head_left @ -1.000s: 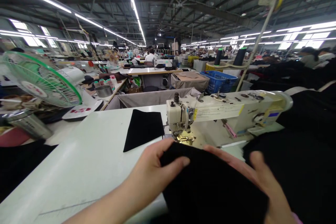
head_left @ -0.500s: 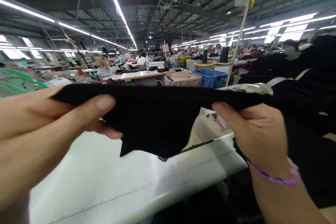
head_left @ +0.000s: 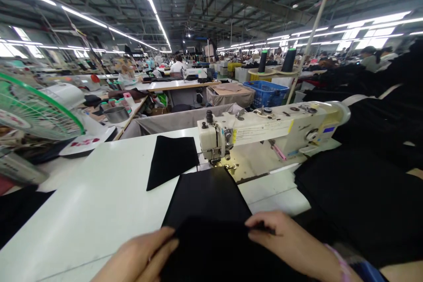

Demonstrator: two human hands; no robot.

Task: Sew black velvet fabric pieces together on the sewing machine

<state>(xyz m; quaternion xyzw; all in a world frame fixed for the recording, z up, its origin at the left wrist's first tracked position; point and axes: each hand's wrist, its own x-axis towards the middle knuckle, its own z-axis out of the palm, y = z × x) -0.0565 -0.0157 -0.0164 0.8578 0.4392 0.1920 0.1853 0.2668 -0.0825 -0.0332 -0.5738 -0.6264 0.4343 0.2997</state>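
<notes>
1. Head view: the black fabric piece lay flat on the bench, its far edge just before the head of the sewing machine and its near edge at my hands.
2. My left hand rested flat, grip slack, with the fingers stretched against the near left edge and holding nothing.
3. My right hand had its grip pinched lightly on the near right edge.
4. I judged this to be the squaring-up step. The next move called for an even two-handed feed toward the needle, clear of the second black piece just to the left.
</notes>
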